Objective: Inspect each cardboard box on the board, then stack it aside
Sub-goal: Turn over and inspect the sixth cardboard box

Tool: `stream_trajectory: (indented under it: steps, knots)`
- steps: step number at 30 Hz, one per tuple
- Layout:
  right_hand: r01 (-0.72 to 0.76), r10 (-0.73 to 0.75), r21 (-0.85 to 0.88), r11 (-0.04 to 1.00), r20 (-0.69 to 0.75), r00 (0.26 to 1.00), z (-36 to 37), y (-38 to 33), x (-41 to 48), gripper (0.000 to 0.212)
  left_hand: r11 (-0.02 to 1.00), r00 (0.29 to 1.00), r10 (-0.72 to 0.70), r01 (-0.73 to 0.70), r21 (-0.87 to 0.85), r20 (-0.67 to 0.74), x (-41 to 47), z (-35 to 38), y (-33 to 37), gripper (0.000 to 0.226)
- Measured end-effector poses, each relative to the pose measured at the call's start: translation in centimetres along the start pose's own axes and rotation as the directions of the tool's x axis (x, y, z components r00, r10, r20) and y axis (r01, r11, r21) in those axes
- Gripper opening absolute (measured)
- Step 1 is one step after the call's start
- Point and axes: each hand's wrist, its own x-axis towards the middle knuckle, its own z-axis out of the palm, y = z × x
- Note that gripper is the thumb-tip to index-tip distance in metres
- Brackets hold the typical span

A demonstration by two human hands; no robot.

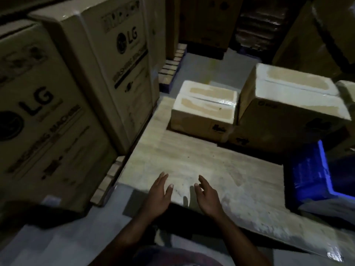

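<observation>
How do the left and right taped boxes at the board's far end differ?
The left box sits directly on the board; the right box rests on another box, so stands higher. The right box also looks bigger than the left box. Both are taped shut cardboard.

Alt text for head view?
Left hand and right hand, open and empty, hover over a wooden board; a taped cardboard box sits at its far end beside a taller box stack. LG cartons stand left, a blue crate right.

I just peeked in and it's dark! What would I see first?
Two hands, the left hand and right hand, hover open over the pale board. A taped cardboard box sits at its far end, beside a taller box stack, and huge LG boxes tower on the left.
</observation>
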Motion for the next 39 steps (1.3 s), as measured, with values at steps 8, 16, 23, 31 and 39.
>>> stream_trajectory:
  steps: [8,16,23,31,39]
  knots:
    - [0.115,-0.080,-0.097,0.989,0.303,0.950,1.8,4.4,-8.5,0.055,0.949,0.946,-0.306,0.293,-0.120,-0.105,-15.8,3.8,-2.4,0.059]
    - [0.272,-0.102,-0.208,0.940,0.587,0.803,6.9,4.9,-17.2,0.053,0.819,0.797,-0.562,0.498,-0.285,-0.221,-29.0,5.0,-6.2,0.053]
    - [0.543,-0.099,-0.273,0.794,0.823,0.560,14.2,5.1,-26.3,0.053,0.633,0.608,-0.749,0.536,-0.559,-0.264,-43.6,6.8,-10.3,0.055]
    - [0.739,-0.031,-0.228,0.634,0.947,0.319,22.9,5.6,-40.5,0.056,0.450,0.352,-0.886,0.496,-0.742,-0.302,-64.2,10.0,-15.6,0.054]
    - [0.772,0.092,-0.210,0.600,0.977,0.193,30.5,7.0,-53.0,0.052,0.316,0.139,-0.949,0.437,-0.842,-0.283,-77.8,11.8,-19.3,0.052]
